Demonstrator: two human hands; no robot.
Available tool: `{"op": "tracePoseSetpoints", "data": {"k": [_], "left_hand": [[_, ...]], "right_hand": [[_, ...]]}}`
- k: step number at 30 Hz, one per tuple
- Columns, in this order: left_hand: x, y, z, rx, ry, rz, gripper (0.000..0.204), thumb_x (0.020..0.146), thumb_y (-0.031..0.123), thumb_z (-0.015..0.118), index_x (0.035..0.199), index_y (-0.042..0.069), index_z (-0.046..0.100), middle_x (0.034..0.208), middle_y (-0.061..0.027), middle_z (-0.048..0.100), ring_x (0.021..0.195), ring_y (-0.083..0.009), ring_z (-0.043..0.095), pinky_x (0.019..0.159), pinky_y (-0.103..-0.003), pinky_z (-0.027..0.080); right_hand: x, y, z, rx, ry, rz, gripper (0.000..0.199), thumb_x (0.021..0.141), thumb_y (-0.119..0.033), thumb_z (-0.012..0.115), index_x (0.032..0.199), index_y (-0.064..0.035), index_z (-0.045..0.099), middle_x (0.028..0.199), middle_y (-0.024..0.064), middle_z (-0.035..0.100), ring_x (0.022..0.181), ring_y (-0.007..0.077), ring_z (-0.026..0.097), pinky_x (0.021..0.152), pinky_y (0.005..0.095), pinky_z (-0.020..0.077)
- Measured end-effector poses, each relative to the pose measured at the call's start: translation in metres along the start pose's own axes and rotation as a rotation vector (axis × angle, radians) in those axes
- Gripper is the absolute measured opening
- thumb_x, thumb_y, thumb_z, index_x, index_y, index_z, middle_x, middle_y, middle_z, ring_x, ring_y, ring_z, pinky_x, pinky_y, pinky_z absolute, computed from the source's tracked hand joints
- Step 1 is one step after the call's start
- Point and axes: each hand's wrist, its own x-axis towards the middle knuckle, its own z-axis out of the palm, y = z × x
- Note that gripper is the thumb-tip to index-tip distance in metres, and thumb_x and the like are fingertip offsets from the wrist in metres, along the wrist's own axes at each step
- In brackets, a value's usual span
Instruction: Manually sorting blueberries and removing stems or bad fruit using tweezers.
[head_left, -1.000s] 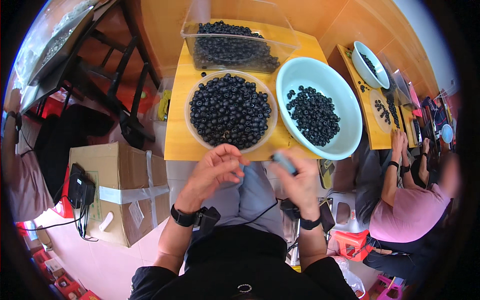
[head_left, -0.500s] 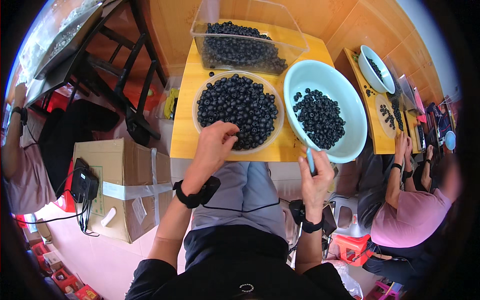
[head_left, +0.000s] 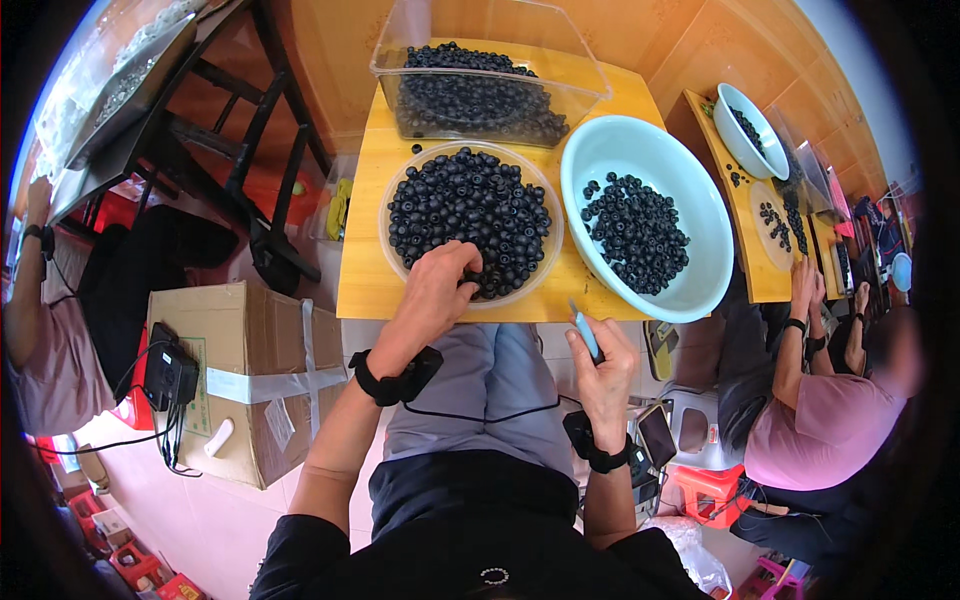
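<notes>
My left hand (head_left: 437,292) reaches over the near rim of a round, clear shallow tray (head_left: 552,262), its thumb and finger closed around a dark bead at the edge of the heap. Round dark beads (head_left: 470,210), several with visible holes, fill this tray. In my right hand (head_left: 606,378), just off the table's near edge, is a small pointed tool with a light blue handle (head_left: 587,338), its thin tip angled up and left. A pale blue oval basin (head_left: 705,220) to the right holds a smaller heap of similar beads (head_left: 637,235).
Behind the tray, a clear rectangular bin (head_left: 500,75) holds more beads on the yellow wooden table (head_left: 360,255). A taped cardboard box (head_left: 225,335) stands on the floor at left. At right, a co-worker in pink (head_left: 820,425) sits by a second table (head_left: 765,290).
My right hand has drawn back left and toward me, away from the basin's rim, with the tool tip now showing. My left fingers have lowered into the beads at the tray's near edge.
</notes>
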Motion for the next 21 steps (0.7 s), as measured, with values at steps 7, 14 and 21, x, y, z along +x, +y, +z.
{"op": "tracePoseSetpoints", "data": {"k": [7, 14, 21], "left_hand": [[0.003, 0.000, -0.004, 0.066, -0.049, 0.084, 0.026, 0.067, -0.005, 0.067, 0.090, 0.002, 0.059, 0.081, -0.0124, 0.056, 0.072, -0.0272, 0.057, 0.065, -0.035, 0.046], [0.002, 0.004, -0.003, -0.124, -0.001, -0.001, 0.023, 0.072, -0.007, 0.063, 0.093, 0.000, 0.060, 0.078, -0.0112, 0.057, 0.072, -0.0215, 0.057, 0.067, -0.030, 0.046], [0.000, 0.017, -0.015, -0.822, 0.064, -0.247, 0.023, 0.081, -0.009, 0.059, 0.102, 0.000, 0.063, 0.090, 0.0007, 0.059, 0.078, -0.0063, 0.055, 0.072, -0.019, 0.045]], "right_hand": [[-0.001, 0.001, 0.006, 0.045, 0.014, 0.032, 0.016, 0.078, 0.000, 0.067, 0.094, 0.0008, 0.067, 0.069, 0.0121, 0.055, 0.058, 0.0245, 0.053, 0.053, 0.0329, 0.0396], [-0.003, 0.006, 0.007, 0.068, -0.035, 0.081, 0.013, 0.078, -0.001, 0.066, 0.091, -0.0010, 0.067, 0.072, 0.0140, 0.058, 0.063, 0.0310, 0.058, 0.056, 0.0354, 0.0439], [-0.001, 0.001, 0.012, 0.104, -0.043, 0.042, 0.012, 0.078, -0.003, 0.066, 0.090, -0.0014, 0.067, 0.076, 0.0163, 0.061, 0.069, 0.0355, 0.061, 0.059, 0.0389, 0.0459]]}}
